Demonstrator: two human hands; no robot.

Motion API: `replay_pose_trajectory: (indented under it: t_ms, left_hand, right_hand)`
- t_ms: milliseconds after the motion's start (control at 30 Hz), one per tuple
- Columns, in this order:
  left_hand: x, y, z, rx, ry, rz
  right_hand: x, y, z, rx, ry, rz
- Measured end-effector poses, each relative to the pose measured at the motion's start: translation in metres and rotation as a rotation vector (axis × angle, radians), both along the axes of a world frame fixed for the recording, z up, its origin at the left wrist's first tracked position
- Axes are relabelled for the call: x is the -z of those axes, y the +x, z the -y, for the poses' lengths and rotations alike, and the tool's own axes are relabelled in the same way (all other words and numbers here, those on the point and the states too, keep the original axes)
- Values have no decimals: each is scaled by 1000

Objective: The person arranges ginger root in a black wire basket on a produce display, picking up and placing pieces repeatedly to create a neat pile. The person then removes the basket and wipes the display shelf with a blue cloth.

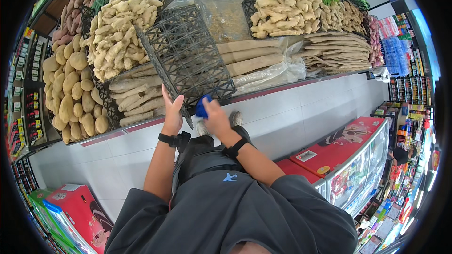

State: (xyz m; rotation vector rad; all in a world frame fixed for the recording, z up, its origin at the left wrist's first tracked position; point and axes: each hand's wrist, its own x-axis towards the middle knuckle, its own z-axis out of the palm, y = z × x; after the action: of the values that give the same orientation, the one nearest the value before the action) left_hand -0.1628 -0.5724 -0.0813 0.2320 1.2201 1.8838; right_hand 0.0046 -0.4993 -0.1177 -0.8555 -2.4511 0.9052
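My left hand [172, 111] grips the near side of a black plastic lattice crate [190, 51], which is tilted over the produce stand. In my right hand [216, 118] is a bunched blue cloth [203, 106], close to the crate's lower edge. Beneath and left of the crate lie long yam roots [137, 98]. A heap of ginger [118, 35] rises behind them. To the right of the crate, more thick yams [254, 56] rest partly under clear plastic film [295, 61]. The crate hides part of the stand behind it.
Potatoes [72, 88] fill the stand's left end. A second ginger pile [282, 7] and thinner yams [335, 51] are at right. A red stand edge [141, 125] runs before me. Behind me are red-topped freezers [356, 134]; a person [400, 156] is far right.
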Motion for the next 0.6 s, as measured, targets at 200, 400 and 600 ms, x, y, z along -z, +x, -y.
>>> replay_pose_trajectory:
  t_ms: [200, 400, 600]
  left_hand:
    - [-1, 0, 3, 4, 42, -7]
    - [4, 2, -3, -17, 46, -21]
    - [0, -3, 4, 14, 35, 0]
  right_hand:
    - [-12, 43, -75, 100, 118, 157]
    - [-6, 28, -42, 231, 52, 104]
    - [-17, 55, -80, 156, 20, 106]
